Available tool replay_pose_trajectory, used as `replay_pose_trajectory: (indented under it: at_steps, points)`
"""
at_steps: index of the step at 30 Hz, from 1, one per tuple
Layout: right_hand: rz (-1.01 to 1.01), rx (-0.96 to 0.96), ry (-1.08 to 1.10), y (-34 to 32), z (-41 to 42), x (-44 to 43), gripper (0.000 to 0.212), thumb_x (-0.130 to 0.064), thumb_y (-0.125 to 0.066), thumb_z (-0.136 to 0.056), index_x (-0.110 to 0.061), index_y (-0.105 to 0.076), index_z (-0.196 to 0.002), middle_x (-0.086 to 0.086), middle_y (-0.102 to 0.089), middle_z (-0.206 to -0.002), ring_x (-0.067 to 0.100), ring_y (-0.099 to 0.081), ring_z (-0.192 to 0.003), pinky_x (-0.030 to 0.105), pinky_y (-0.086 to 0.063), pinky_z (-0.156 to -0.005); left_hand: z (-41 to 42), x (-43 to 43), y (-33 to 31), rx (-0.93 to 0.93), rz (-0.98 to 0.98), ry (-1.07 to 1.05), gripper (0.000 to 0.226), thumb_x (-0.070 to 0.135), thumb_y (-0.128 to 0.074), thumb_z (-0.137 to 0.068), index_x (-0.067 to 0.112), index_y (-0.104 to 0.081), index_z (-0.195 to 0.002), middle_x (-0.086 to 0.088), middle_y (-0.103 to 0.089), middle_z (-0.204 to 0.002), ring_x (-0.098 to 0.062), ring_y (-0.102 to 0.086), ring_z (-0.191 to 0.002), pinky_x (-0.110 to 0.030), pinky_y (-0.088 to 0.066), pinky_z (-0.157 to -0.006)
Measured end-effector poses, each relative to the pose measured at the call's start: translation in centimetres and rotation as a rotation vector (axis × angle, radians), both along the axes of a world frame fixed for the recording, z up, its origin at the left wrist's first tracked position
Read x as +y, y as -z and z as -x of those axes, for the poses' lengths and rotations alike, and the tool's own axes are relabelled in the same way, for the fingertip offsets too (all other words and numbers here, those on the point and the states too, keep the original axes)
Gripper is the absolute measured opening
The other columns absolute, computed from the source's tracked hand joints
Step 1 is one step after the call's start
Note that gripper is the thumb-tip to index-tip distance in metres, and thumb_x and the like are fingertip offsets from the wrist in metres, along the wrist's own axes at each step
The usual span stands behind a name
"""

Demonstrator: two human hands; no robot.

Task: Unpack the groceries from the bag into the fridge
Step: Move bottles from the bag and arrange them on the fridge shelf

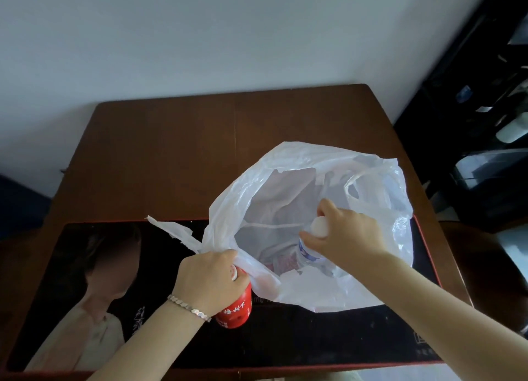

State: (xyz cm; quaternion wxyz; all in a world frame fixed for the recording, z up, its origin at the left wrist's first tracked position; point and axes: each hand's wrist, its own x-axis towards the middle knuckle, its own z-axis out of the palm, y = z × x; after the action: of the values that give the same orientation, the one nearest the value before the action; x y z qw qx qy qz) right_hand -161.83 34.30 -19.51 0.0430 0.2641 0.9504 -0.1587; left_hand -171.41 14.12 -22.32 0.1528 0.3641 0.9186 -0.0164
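A white plastic bag (300, 192) lies open on the brown table (177, 152). My left hand (208, 278) grips a red bottle (235, 309) with white writing, upright at the bag's near left edge, and pinches the bag's rim (228, 246) against it. My right hand (348, 233) reaches into the bag and holds a clear water bottle (310, 248) by its neck, just under the white cap (320, 226). A reddish package (283, 262) shows at the bag's bottom.
A large black desk mat (285, 338) with a printed picture of a person covers the table's near half. A white wall (200, 38) stands behind the table. Dark shelving (485, 109) with several objects stands to the right.
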Motion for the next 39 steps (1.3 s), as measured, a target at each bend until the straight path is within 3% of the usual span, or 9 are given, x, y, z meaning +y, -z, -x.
replay_pose_trajectory:
  at_steps: [6,10,13,16,19,22,29,33,39]
  points:
    - [0.13,0.144,0.261,0.5,-0.4,-1.6,0.038,-0.055,-0.061,-0.078,-0.023,-0.045,-0.089,-0.004,-0.058,-0.075,0.015,-0.058,-0.068,0.034,-0.055,-0.066,1.3,-0.3,-1.3,0.029,-0.067,0.17,0.039,0.043,-0.042,-0.088,0.032,-0.053,-0.124,0.005,-0.069,-0.102,-0.008,-0.063,-0.093,-0.017,-0.042,-0.073]
    - [0.125,0.343,0.461,-2.6,-1.6,-3.7,0.034,-0.051,-0.067,-0.075,-0.024,-0.047,-0.083,-0.012,-0.053,-0.066,0.009,-0.054,-0.061,0.026,-0.049,-0.056,2.7,-0.5,-4.1,0.049,-0.196,0.386,0.043,0.045,-0.04,-0.086,0.035,-0.044,-0.128,0.005,-0.069,-0.088,-0.009,-0.065,-0.081,-0.018,-0.039,-0.063]
    - [0.064,0.574,0.559,-5.8,-2.7,-5.1,0.03,-0.047,-0.073,-0.07,-0.026,-0.052,-0.077,-0.015,-0.055,-0.069,0.008,-0.058,-0.066,0.022,-0.051,-0.056,3.6,-0.4,-6.6,0.053,-0.401,0.492,0.032,0.049,-0.045,-0.082,0.035,-0.052,-0.109,0.01,-0.064,-0.068,-0.006,-0.056,-0.059,-0.008,-0.028,-0.049]
    - [0.007,0.794,0.664,-9.0,-4.7,-7.2,0.03,-0.054,-0.066,-0.063,-0.032,-0.051,-0.076,-0.02,-0.054,-0.073,0.004,-0.058,-0.069,0.015,-0.048,-0.056,3.5,0.9,-8.8,0.053,-0.542,0.619,0.018,0.046,-0.06,-0.065,0.031,-0.053,-0.071,0.015,-0.049,-0.04,-0.002,-0.039,-0.033,0.003,-0.013,-0.042]
    - [-0.076,0.922,0.775,-11.8,-8.1,-9.4,0.029,-0.059,-0.059,-0.056,-0.039,-0.046,-0.072,-0.024,-0.054,-0.072,-0.005,-0.059,-0.071,0.006,-0.043,-0.049,1.2,3.1,-10.9,0.022,-0.668,0.744,0.024,0.051,-0.051,-0.068,0.028,-0.049,-0.06,0.02,-0.04,-0.04,-0.003,-0.037,-0.03,0.004,-0.017,-0.042]
    - [-0.192,1.001,0.87,-13.8,-13.0,-11.0,0.031,-0.063,-0.059,-0.056,-0.038,-0.048,-0.07,-0.023,-0.056,-0.069,-0.007,-0.056,-0.081,0.003,-0.046,-0.058,-2.7,5.5,-13.2,-0.005,-0.78,0.88,0.027,0.056,-0.049,-0.072,0.03,-0.047,-0.065,0.023,-0.038,-0.05,0.002,-0.031,-0.032,0.004,-0.018,-0.043]
    - [-0.415,0.879,1.184,-15.4,-29.0,-16.0,0.031,-0.054,-0.069,-0.057,-0.032,-0.048,-0.066,-0.014,-0.057,-0.06,0.01,-0.053,-0.055,0.013,-0.041,-0.049,-19.2,8.9,-15.9,-0.131,-0.82,1.172,0.022,0.047,-0.057,-0.069,0.028,-0.045,-0.067,0.011,-0.048,-0.047,-0.008,-0.051,-0.048,-0.018,-0.04,-0.046]
    - [-0.469,0.738,1.409,-14.6,-41.3,-21.9,0.033,-0.046,-0.073,-0.064,-0.023,-0.05,-0.07,-0.003,-0.059,-0.064,0.022,-0.056,-0.062,0.025,-0.041,-0.054,-33.4,7.7,-16.3,-0.203,-0.783,1.368,0.022,0.045,-0.061,-0.075,0.028,-0.047,-0.074,0.011,-0.053,-0.058,-0.008,-0.048,-0.057,-0.01,-0.03,-0.05]
    - [-0.466,0.532,1.728,-13.7,-59.8,-32.4,0.034,-0.05,-0.068,-0.075,-0.024,-0.048,-0.081,-0.003,-0.057,-0.071,0.018,-0.054,-0.071,0.025,-0.035,-0.059,-55.3,3.2,-15.6,-0.382,-0.695,1.559,0.024,0.048,-0.059,-0.075,0.029,-0.044,-0.079,0.006,-0.06,-0.073,-0.02,-0.058,-0.073,-0.027,-0.043,-0.066]
